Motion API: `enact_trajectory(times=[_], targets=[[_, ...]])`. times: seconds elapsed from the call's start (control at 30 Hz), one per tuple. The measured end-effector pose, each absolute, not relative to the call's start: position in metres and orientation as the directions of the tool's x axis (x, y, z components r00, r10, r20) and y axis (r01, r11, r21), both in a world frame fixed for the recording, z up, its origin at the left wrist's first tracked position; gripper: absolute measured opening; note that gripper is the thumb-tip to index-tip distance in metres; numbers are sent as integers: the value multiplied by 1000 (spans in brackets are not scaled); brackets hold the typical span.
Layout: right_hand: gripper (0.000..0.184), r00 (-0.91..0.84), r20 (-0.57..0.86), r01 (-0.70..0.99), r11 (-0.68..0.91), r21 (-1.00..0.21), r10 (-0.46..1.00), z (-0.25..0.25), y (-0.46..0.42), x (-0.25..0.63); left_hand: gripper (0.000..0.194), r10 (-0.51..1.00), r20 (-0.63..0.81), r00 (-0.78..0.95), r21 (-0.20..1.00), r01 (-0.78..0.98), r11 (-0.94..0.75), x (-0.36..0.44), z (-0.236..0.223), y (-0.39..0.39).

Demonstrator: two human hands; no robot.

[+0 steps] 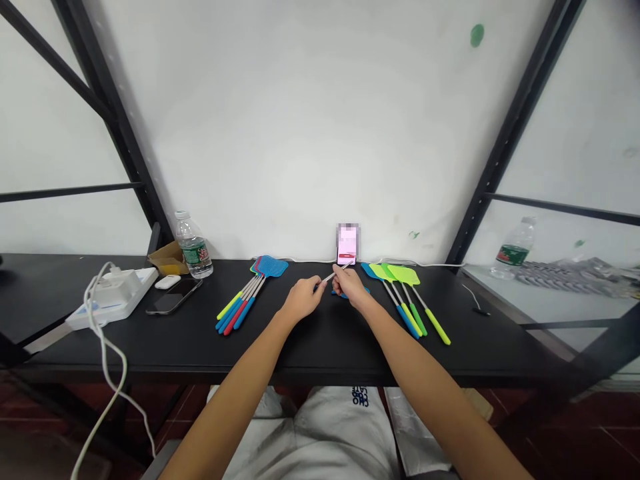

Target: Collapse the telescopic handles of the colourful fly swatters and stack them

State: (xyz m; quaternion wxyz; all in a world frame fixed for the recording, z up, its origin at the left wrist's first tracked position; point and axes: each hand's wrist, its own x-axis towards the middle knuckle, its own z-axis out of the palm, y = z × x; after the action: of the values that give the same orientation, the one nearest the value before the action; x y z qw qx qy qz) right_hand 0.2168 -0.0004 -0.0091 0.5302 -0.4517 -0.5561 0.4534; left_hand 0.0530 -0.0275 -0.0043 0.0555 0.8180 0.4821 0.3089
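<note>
Both my hands meet over the middle of the black tabletop, on a thin metal rod (329, 277) that looks like a fly swatter's shaft. My left hand (303, 298) is closed around its lower end, where a bit of dark blue shows. Higher up, the fingers of my right hand (349, 283) pinch the rod, whose tip points up and right. Under the right hand lies a blue piece (367, 291), mostly covered; whether it joins the rod I cannot tell. Fly swatters with coloured handles lie fanned in a left group (273, 266) and a right group (404, 274).
A lit phone (347, 245) leans against the wall behind my hands. On the left are a water bottle (195, 248), a cardboard box (169, 257), a dark phone (175, 297), a white case (167, 282) and a power strip (115, 297) with cables. Another bottle (514, 247) stands far right, beyond the rack post.
</note>
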Motion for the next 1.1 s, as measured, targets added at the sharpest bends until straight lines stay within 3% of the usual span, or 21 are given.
enact_trajectory(times=[0.47,0.73,0.9,1.1], targets=[[36,380,105,-101,154,-983,919,7,8,252,31,851,433,298,392,788,-475,50,-5,-25],[42,313,116,52,105,-993,943,1,9,249,10,882,359,306,365,824,-434,47,-15,-14],[40,300,141,215,77,-974,943,-3,9,249,25,904,325,279,337,859,-387,46,-15,-16],[27,234,94,97,73,-993,968,-3,9,247,31,932,268,245,299,898,-322,46,-8,-22]])
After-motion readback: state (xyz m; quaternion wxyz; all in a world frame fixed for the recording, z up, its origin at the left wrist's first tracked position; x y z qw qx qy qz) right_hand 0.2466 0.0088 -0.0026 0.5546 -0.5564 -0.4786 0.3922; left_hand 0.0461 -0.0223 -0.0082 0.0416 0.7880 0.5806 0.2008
